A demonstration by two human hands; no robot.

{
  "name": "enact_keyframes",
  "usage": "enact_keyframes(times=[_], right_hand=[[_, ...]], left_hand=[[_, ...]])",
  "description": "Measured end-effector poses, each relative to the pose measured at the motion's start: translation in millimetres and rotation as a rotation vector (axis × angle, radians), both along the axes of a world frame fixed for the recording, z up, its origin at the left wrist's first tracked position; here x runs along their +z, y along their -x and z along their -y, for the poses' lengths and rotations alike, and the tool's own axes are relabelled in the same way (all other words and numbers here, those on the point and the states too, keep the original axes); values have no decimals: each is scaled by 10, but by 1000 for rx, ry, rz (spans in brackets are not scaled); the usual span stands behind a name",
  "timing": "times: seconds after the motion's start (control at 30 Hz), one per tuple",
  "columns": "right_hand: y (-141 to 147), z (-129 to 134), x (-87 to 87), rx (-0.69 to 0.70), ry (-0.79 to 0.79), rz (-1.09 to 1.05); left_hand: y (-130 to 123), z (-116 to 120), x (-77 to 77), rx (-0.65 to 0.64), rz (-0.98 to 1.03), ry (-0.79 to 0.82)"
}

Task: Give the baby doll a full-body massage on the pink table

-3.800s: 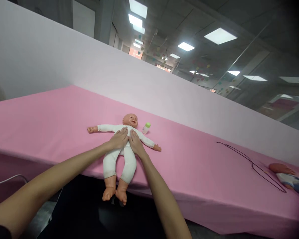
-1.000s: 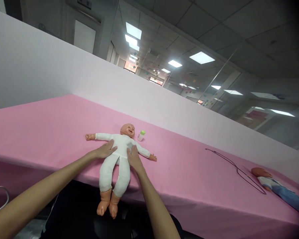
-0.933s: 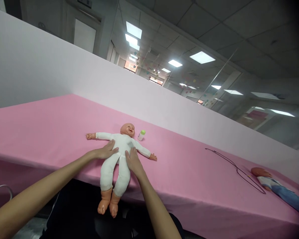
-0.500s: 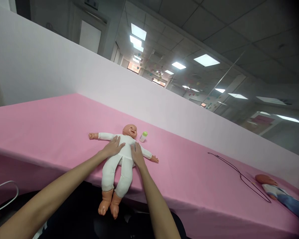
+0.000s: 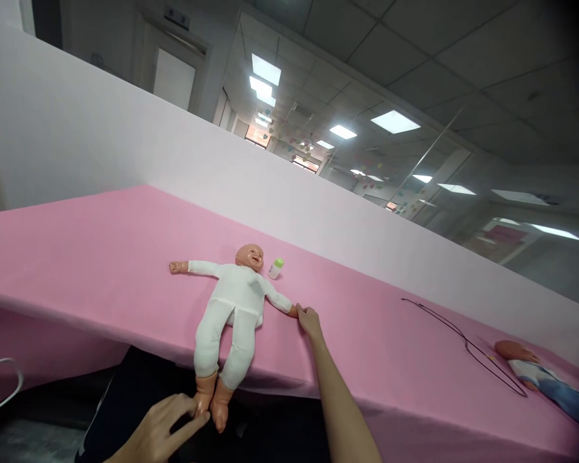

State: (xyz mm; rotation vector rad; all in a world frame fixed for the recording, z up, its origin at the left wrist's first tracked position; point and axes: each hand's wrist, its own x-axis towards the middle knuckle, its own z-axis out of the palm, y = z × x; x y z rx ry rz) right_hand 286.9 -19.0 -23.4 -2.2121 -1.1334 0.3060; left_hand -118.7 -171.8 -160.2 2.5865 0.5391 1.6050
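Observation:
A baby doll (image 5: 238,286) in a white suit lies on its back on the pink-covered table (image 5: 357,347). Its arms are spread and its feet hang past the front edge. My right hand (image 5: 309,321) is closed on the doll's small hand at the right, pinched between thumb and fingers. Down at the front edge, my left hand (image 5: 161,424) has thumb and fingers around the toes of one doll foot (image 5: 204,389). A small white bottle with a green cap (image 5: 276,269) stands beside the doll's head.
A thin dark cord (image 5: 456,331) lies looped on the right of the table. Beyond it is a second doll (image 5: 543,379) in blue and white. A white partition (image 5: 280,199) runs along the back. A white cable (image 5: 17,382) hangs at the lower left.
Both hands have left the doll's torso. My right hand has moved right to the doll's hand, and my left hand has come down to its foot. The doll stays in place.

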Motion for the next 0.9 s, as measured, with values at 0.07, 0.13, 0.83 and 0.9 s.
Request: enact_keyframes(times=[0.07,0.13,0.83,0.9], right_hand=[[58,-15,-7,37,-68,-111],[124,-23,8,71,-142,-234],[1550,-249,468,655,-300,-358],[1542,-259,478,669,-317,-334]], left_hand=[[-20,-31,-61,53,3,-7],[-25,-67,-61,105,12,39],[-349,-1853,1550,-83,477,782],[-365,-1908,1552,-111,473,812]])
